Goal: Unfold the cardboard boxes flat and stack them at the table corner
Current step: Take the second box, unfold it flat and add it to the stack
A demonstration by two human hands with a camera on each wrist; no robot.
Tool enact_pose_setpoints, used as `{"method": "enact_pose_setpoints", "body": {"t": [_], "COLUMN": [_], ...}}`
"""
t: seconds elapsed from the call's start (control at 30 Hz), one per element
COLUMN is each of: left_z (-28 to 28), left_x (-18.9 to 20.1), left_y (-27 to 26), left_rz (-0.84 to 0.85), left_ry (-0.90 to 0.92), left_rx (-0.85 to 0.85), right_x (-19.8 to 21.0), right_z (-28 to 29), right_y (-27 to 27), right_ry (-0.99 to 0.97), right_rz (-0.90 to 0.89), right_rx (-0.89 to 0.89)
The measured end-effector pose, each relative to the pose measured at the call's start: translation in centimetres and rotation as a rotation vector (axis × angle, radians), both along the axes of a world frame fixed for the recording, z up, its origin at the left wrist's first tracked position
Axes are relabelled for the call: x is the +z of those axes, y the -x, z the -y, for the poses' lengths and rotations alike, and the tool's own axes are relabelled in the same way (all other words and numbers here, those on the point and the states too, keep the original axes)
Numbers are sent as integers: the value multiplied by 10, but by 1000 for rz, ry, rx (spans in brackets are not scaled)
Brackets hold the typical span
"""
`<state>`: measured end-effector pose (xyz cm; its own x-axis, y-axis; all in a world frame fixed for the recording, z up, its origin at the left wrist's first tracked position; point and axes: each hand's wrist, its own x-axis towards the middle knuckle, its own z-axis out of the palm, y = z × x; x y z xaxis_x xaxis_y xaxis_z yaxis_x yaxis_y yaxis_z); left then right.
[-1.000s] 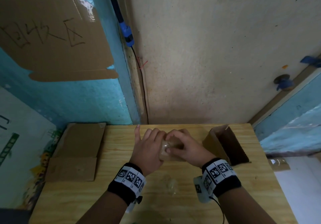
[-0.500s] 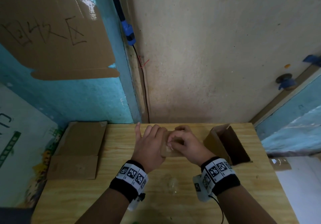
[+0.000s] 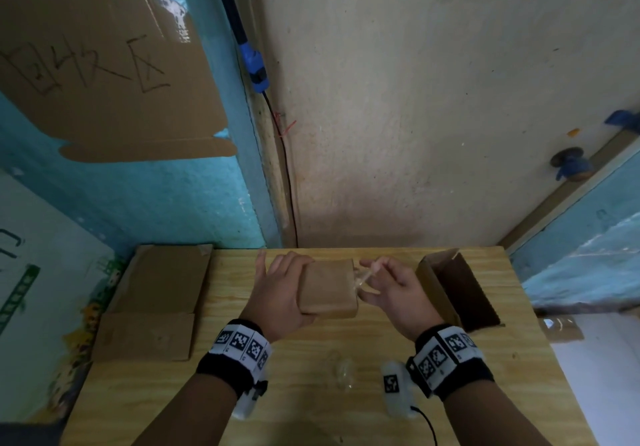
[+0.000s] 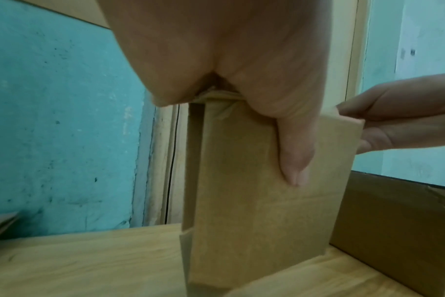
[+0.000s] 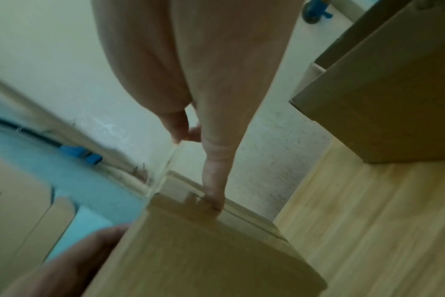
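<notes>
The left hand (image 3: 280,293) grips a small closed cardboard box (image 3: 327,290) standing upright at the table (image 3: 311,411) centre; the right hand (image 3: 394,293) pinches a clear tape strip (image 3: 367,274) peeling from its top edge. Flattened boxes (image 3: 156,300) lie at the far-left corner. One open box (image 3: 457,290) stands unprocessed at right. Judged progress: partial. Handwritten characters mark the wall cardboard (image 3: 104,75); not reliably legible.

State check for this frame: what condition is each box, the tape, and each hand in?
Small box: still assembled, standing on the table.
Tape strip: partly peeled off the small box.
Open box: unflattened, on its side.
Flattened cardboard: flat at the table's left corner.
Left hand: holds the small box.
Right hand: pinches the tape strip.
</notes>
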<state>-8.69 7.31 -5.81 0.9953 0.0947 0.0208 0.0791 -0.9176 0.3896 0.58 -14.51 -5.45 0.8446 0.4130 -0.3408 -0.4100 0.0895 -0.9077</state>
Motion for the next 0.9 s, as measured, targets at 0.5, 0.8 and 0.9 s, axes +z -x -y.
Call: {"method": "enact_pose_setpoints", "body": {"t": [0.5,0.8,0.9], "left_z": [-15,-5,2], "left_x": [-15,-19,-6], "left_y": [20,11,7], "left_rz": [74,-264,-272], "left_ry": [378,77,294], "left_rx": [109,107,58], "right_x": [7,13,16], "right_z": [-1,-14,-19], "right_y": [-11,-10,-5], "right_ry": [66,3,-57], "right_rz": [-159,-368,-429], "right_rx": [-136,127,137]}}
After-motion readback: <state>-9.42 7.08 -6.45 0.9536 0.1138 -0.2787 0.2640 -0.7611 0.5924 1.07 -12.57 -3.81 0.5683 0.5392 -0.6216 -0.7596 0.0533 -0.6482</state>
